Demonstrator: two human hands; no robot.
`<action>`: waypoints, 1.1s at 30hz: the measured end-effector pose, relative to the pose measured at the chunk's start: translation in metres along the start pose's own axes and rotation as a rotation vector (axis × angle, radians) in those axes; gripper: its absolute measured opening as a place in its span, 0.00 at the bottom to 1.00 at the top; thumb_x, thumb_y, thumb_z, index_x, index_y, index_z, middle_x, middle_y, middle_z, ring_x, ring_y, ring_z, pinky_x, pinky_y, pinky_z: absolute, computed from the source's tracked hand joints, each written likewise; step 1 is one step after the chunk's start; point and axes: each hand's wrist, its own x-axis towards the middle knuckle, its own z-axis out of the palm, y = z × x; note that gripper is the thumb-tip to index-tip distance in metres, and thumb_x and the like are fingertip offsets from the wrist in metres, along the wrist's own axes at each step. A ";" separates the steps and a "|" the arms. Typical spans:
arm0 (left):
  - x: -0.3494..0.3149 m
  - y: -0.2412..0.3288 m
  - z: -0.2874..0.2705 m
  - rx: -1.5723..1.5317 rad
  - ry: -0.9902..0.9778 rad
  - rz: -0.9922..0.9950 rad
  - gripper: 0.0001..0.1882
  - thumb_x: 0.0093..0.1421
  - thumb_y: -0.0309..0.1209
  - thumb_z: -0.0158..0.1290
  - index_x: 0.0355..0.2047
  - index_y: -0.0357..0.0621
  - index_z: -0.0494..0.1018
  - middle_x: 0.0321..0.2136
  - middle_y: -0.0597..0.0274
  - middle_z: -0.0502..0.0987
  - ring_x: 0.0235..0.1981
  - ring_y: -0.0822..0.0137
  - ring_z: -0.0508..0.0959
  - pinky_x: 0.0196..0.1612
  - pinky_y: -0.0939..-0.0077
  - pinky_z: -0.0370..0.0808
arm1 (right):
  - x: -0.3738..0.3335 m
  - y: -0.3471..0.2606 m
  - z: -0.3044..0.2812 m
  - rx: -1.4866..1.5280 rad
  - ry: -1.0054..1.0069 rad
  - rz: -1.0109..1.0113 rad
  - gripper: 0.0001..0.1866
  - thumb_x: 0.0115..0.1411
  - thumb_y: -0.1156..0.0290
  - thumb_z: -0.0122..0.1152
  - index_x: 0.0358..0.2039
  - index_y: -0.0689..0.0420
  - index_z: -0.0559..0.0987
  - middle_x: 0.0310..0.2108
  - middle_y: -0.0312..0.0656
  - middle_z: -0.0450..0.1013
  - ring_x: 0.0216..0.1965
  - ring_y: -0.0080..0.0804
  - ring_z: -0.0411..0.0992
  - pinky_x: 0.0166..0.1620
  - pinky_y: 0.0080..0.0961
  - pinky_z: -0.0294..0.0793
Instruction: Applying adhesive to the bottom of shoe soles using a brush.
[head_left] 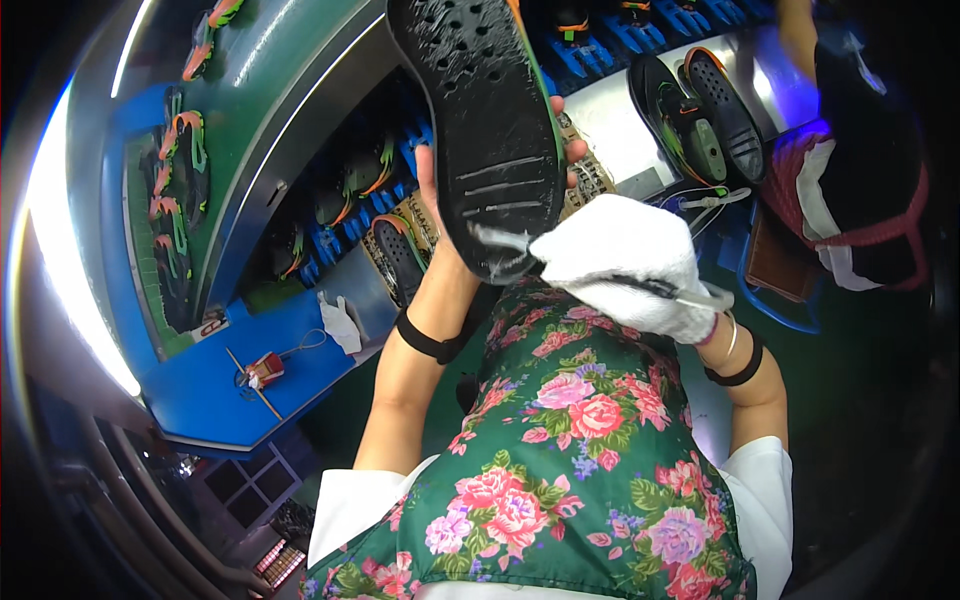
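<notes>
Black shoe sole (497, 150) was held up at 12 o'clock, lower end near the frame centre; surface looked glossy, probably wet. Main risk: pale brush tip (503, 238) lay on the lower end, so a slip toward 6 o'clock could run it off the rim and mark the floral apron (590, 400) close below. Left fingers wrapped the side edges and could smudge any wet coat. The far end near 12 o'clock had no visible support, so a loose grip could let the sole tilt.

Left hand (428, 195), bare, at 11 o'clock: part-open, thumb on one edge, fingertips on the other; palm hidden behind. Right hand (625, 265), white-gloved, between 2 and 3 o'clock: closed, pinching the brush; exact finger placement not clear.

Further out: two black shoes (727, 115) on the metal tabletop (610, 120), 1 to 2 o'clock; blue tabletop (200, 400), 8 o'clock.
</notes>
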 end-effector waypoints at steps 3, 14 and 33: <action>0.006 0.004 -0.002 -0.020 -0.009 -0.056 0.60 0.56 0.72 0.50 0.74 0.38 0.49 0.70 0.40 0.57 0.61 0.35 0.70 0.60 0.44 0.77 | -0.010 -0.007 0.012 -0.228 -0.095 -0.132 0.12 0.51 0.77 0.72 0.38 0.54 0.86 0.41 0.42 0.84 0.40 0.41 0.82 0.43 0.33 0.81; -0.007 0.028 -0.010 0.283 0.344 -0.237 0.57 0.57 0.69 0.52 0.73 0.39 0.52 0.69 0.38 0.59 0.62 0.36 0.71 0.65 0.43 0.70 | -0.006 0.003 0.004 -0.229 -0.191 -0.218 0.16 0.49 0.78 0.71 0.41 0.55 0.85 0.41 0.43 0.83 0.40 0.42 0.82 0.43 0.34 0.83; -0.009 0.021 -0.032 0.158 0.467 -0.219 0.43 0.64 0.61 0.46 0.70 0.42 0.62 0.66 0.41 0.67 0.64 0.42 0.71 0.68 0.44 0.67 | -0.007 -0.002 0.001 0.191 -0.050 0.285 0.04 0.51 0.80 0.72 0.28 0.58 0.86 0.35 0.44 0.84 0.35 0.36 0.82 0.41 0.30 0.81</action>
